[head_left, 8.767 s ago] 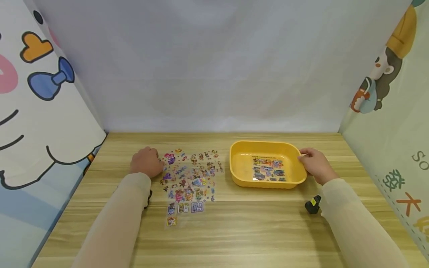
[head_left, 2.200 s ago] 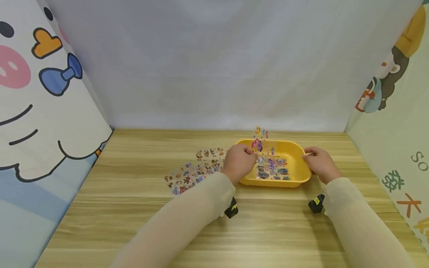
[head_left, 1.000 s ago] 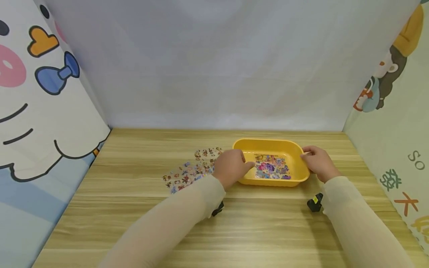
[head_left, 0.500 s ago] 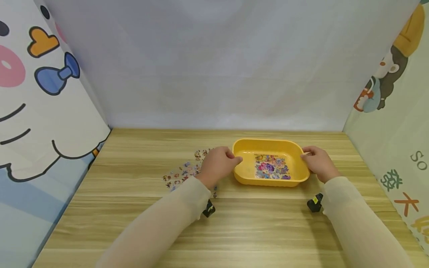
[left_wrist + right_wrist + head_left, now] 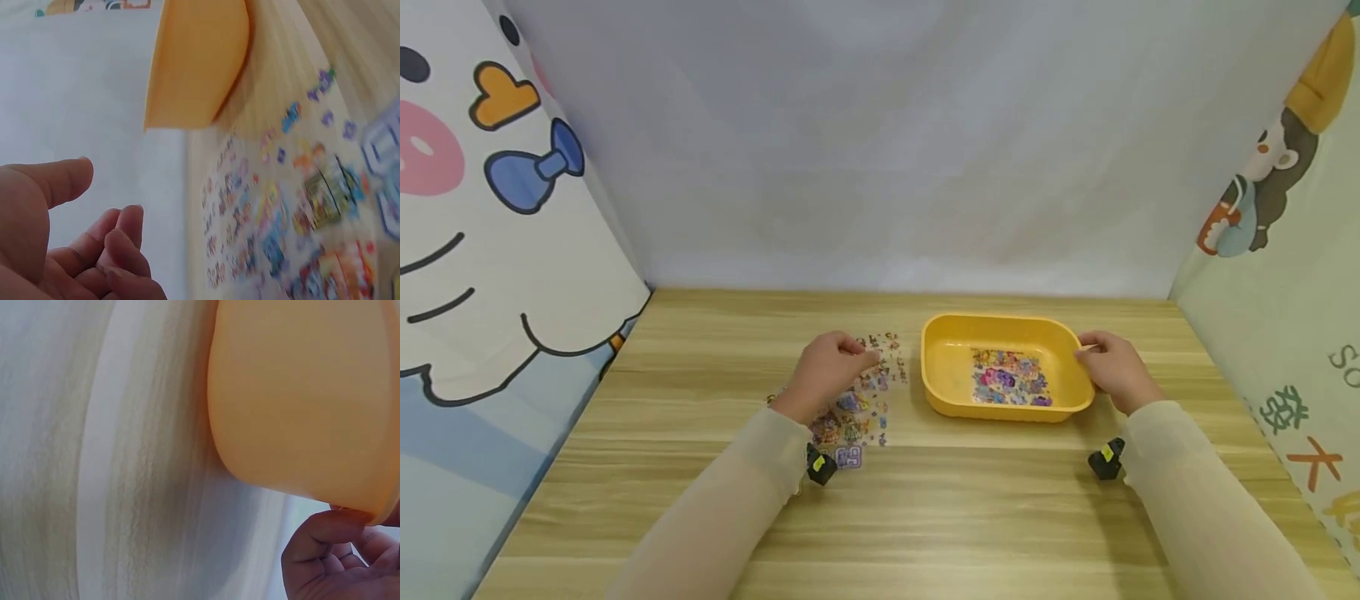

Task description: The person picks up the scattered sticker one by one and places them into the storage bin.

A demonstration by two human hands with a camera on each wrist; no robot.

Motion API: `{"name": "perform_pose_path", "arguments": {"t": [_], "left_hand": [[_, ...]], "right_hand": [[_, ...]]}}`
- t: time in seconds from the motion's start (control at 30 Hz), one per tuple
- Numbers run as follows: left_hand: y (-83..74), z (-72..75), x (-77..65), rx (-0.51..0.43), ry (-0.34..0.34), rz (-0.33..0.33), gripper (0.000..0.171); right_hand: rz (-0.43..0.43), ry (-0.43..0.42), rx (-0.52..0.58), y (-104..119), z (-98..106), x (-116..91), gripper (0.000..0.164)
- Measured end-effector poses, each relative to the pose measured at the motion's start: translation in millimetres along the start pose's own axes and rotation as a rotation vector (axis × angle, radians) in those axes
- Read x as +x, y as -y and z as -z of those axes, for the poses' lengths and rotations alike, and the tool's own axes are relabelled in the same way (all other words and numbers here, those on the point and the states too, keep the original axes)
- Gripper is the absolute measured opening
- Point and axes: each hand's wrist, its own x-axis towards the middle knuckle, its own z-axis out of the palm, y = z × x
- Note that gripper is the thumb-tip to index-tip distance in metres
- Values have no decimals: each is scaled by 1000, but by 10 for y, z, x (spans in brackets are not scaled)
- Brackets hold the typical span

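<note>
My right hand (image 5: 1116,367) pinches the right end of the yellow plastic tray (image 5: 936,400) at its rim; the right wrist view shows thumb and fingers at the tray wall (image 5: 300,406). In the tray lie clear sticker sheets (image 5: 1000,379) with colourful cartoon figures. To the left, my left hand (image 5: 823,375) hovers over more transparent sticker sheets (image 5: 868,408) spread on the table, hiding part of them. In the left wrist view the left hand (image 5: 81,250) holds nothing; thumb and loosely bent fingers stand apart, beside the printed stickers (image 5: 325,194).
The wood-grain table (image 5: 970,517) ends at a pale curtain (image 5: 895,167) at the back. Cartoon-printed cloths stand at the left (image 5: 512,275) and right (image 5: 1292,317). Black wrist cameras (image 5: 1107,458) hang below each sleeve.
A sticker sheet in my left hand went into the tray and was let go. The left hand has since moved left over the remaining sheets. My right hand stays on the tray.
</note>
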Motion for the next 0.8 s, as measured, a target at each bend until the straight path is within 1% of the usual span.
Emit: {"name": "perform_pose_path", "arguments": {"t": [0.1, 0.2, 0.33, 0.47, 0.6, 0.8], "left_hand": [[138, 85, -30, 29, -5, 4, 37], [280, 177, -38, 68, -9, 4, 46], [436, 325, -33, 125, 12, -18, 57], [583, 493, -27, 175, 25, -41, 63], [715, 636, -35, 267, -4, -64, 65], [861, 773, -105, 474, -57, -87, 66]], "right_hand": [[-3, 4, 6, -16, -3, -4, 48], [5, 5, 13, -23, -12, 2, 49], [3, -2, 11, -29, -16, 4, 49], [2, -5, 14, -25, -19, -11, 48], [9, -5, 19, -12, -21, -23, 48], [17, -6, 18, -8, -4, -30, 48]]}}
